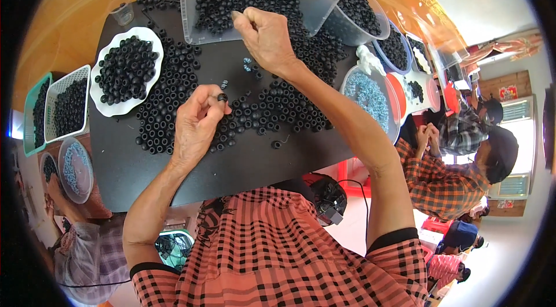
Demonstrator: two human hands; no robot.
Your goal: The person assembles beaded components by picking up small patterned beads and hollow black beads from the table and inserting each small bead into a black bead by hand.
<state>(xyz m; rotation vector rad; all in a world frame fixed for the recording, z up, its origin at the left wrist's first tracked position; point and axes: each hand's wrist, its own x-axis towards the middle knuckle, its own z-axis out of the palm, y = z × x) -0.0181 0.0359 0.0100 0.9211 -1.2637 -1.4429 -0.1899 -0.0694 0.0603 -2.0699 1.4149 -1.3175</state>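
Observation:
Over the middle of the dark tabletop, my left hand point(198, 122) pinches one round black bead point(222, 97) between thumb and fingertips. A small blue-and-white coiled piece point(224, 84) shows just beyond that bead; I cannot tell whether the two touch. Farther off and to the right, my right hand point(265, 38) is raised with its fingers curled closed, in front of a clear plastic bin point(186, 3) holding many black beads. What its fingers hold, if anything, is hidden. Loose black beads point(162, 116) are spread around both hands, and another blue-and-white piece point(248, 65) lies among them.
A white scalloped plate point(152, 42) of black beads sits at left, near white point(85, 93) and green baskets point(29, 145). At right stand a bowl point(396, 124) of small blue pieces and tubs point(379, 34) of beads. Co-workers point(457, 174) sit on both sides.

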